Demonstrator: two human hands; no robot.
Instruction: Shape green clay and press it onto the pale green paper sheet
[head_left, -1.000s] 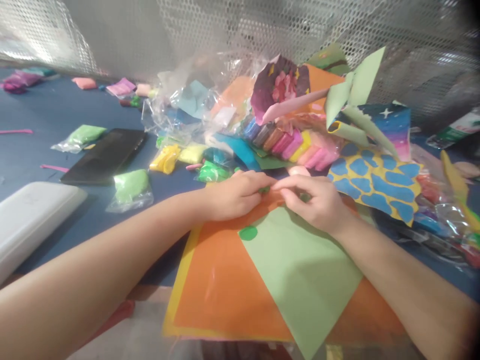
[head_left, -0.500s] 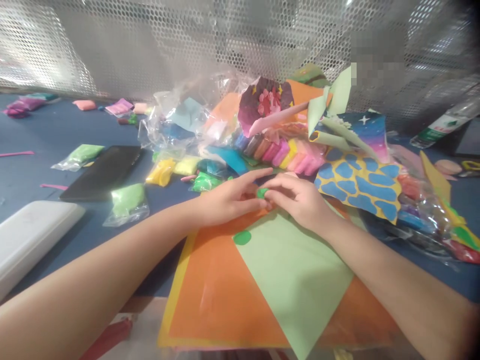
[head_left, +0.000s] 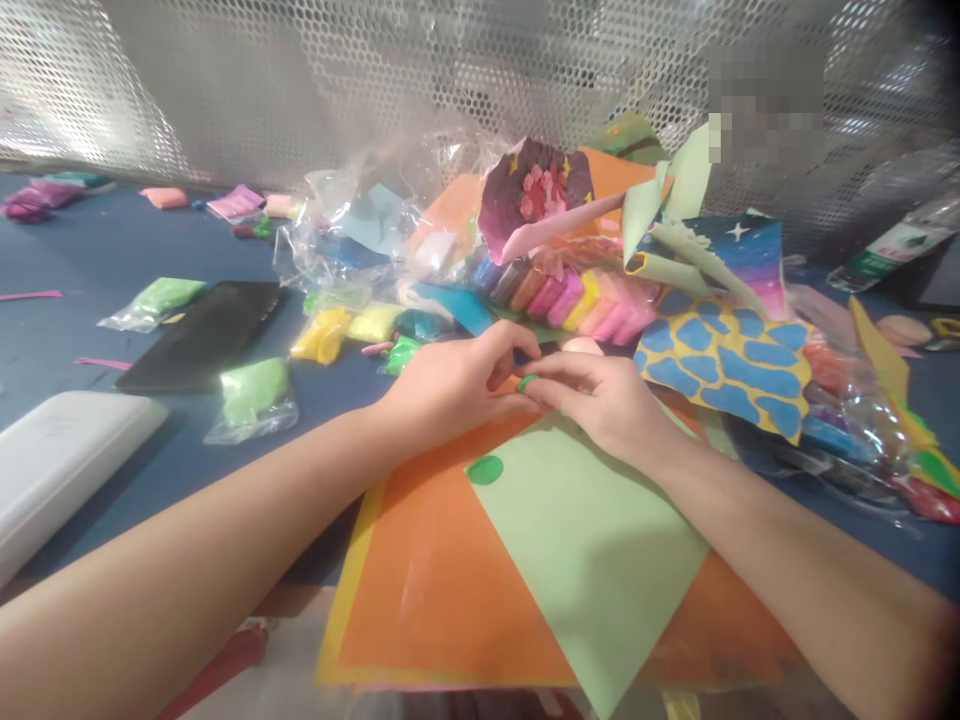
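Note:
Above the top corner of a light green paper sheet [head_left: 592, 540], my two hands meet at the fingertips. My right hand [head_left: 611, 395] is closed, its thumb and fingers pinching a small lump of green clay [head_left: 527, 382]. My left hand [head_left: 465, 380] has its thumb and index finger curled in a loop, their tips against the same lump. A flat green clay disc [head_left: 485, 470] sticks to the left corner of the green sheet. That sheet lies turned like a diamond on a larger orange sheet [head_left: 435, 590] with a yellow edge.
Behind my hands is a heap of clay packs [head_left: 559, 300], plastic wrap [head_left: 337, 230] and papers. A blue-and-yellow patterned piece [head_left: 727, 365] lies at right. To the left are a black flat device [head_left: 202, 340], a white box-like object [head_left: 71, 470] and bagged green clay [head_left: 255, 395].
My left hand's fingers have curled in, from stretched out to a bent loop around the clay. The green clay lump looks flatter between the fingertips. The right hand has barely moved.

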